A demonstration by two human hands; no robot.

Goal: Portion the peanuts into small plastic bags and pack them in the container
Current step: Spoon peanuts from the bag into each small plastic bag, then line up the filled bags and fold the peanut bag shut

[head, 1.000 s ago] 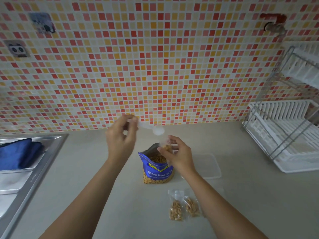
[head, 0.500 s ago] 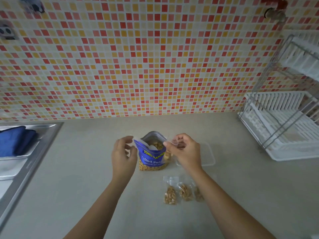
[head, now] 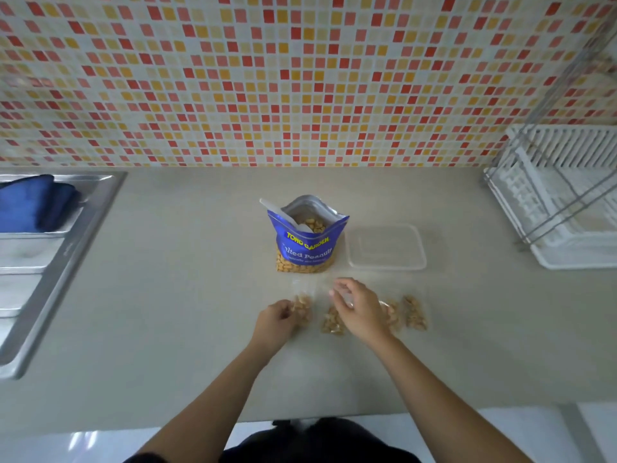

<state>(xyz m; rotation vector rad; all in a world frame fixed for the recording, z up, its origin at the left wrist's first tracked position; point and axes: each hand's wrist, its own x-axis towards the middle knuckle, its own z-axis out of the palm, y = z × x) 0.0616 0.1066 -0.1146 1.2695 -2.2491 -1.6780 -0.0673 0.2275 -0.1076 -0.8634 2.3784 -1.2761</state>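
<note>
On the beige worktop (head: 167, 312) we see the small plastic bags laid in a loose row in front of the person: one filled bag (head: 302, 307) at the left end, a second filled bag (head: 332, 324) just right of it, and two more filled bags (head: 414, 315) lying side by side at the right end, partly hidden behind the right wrist. Our left hand (head: 275, 324) has its grip pressed onto the lower edge of the leftmost bag, fingertips curled against the plastic where the peanuts sit. Our right hand (head: 359, 310) hovers over the middle of the row with thumb and forefinger brought close together near the clear top of a bag; whether they actually pinch the plastic we cannot tell, since the film is nearly invisible there. Just behind the row stands the blue peanut pouch (head: 305, 243), upright and open at the top, with loose peanuts visible inside and a white scoop (head: 283, 213) leaning out of its left corner. Just right of the pouch, not touching it, sits the clear rectangular container (head: 387, 247), which looks to hold nothing we can make out. Farther out, a white dish rack (head: 561, 202) stands at the right edge, a steel sink (head: 50, 262) with a blue cloth (head: 36, 205) lies at the left, and the mosaic tile wall (head: 300, 78) rises behind.
</note>
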